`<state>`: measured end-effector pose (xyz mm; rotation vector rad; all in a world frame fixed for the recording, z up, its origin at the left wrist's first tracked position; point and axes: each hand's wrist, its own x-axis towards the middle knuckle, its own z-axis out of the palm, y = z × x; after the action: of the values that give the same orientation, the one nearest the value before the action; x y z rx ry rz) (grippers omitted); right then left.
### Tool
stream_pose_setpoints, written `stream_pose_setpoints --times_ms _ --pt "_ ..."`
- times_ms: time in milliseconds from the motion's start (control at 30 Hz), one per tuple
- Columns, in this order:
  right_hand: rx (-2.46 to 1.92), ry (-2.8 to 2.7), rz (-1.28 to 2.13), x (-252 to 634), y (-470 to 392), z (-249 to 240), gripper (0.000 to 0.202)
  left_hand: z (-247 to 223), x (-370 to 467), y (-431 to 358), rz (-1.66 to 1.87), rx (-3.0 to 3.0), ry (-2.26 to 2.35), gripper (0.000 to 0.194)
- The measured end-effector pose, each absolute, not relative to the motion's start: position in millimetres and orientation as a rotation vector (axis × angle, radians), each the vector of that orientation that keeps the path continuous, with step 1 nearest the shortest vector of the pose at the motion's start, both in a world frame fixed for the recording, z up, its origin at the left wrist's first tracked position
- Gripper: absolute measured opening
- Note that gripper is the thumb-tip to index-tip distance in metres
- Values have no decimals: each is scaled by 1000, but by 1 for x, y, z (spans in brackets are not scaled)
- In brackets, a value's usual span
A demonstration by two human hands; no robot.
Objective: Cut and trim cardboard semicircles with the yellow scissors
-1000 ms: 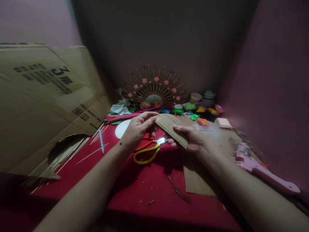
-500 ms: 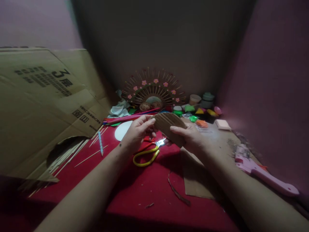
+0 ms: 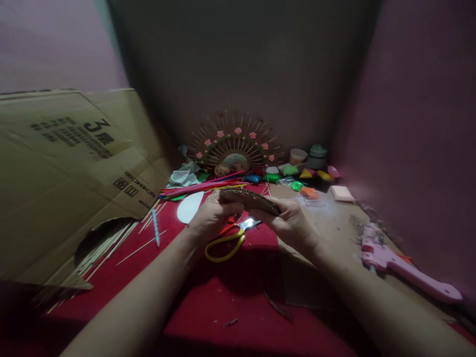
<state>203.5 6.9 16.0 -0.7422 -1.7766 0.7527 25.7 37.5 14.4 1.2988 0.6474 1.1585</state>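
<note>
Between both hands I hold a curved piece of corrugated cardboard, tilted so that its fluted edge shows. My left hand is closed on its left end, thumb on the near face. At the right end my right hand grips it, thumb toward the middle. Below the cardboard, scissors with yellow and red handles lie on the red cloth, blades pointing right. A white disc lies just left of my left hand, partly covered by it.
A large cardboard box stands at left, thin sticks beside it. A blue pencil-like stick lies near. At the back are a flower-decorated fan shape and coloured clay packets. A pink glue gun lies at right.
The cardboard piece has turned from showing its broad striped face to showing its edge. My left thumb now lies on its near face. The view has shifted slightly.
</note>
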Motion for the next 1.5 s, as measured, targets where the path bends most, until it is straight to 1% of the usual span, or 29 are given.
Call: stream_pose_setpoints --times_ms 133,433,600,700,800,900,967,1033,1267,1400,1500 --pt "-754 -1758 772 203 6 17 22 16 26 36 1207 1341 679 16" --pt "-609 -1867 527 202 1 16 25 16 21 38 1235 1422 558 19" --pt "-607 -1880 476 201 1 15 25 15 19 39 1244 1444 591 19" --pt "-604 -1880 474 200 2 14 26 17 19 39 1238 1455 604 16" --pt "-626 -1824 614 198 3 12 25 18 20 38 1237 1462 645 16" --pt "-674 -1660 903 197 5 14 23 16 22 38 1250 1456 695 13" --pt "-739 -1558 1101 199 6 18 17 15 23 37 1277 1439 729 11" --pt "-808 -1491 1264 202 8 22 14 14 24 36 1295 1431 782 13" --pt "-722 -1404 1582 210 12 27 26 17 29 23 1166 1534 962 21" --pt "-665 -1320 1641 206 14 18 35 20 33 17 1171 1528 945 25" --pt "-560 -1204 1714 203 16 10 38 24 35 13 1164 1525 963 22"
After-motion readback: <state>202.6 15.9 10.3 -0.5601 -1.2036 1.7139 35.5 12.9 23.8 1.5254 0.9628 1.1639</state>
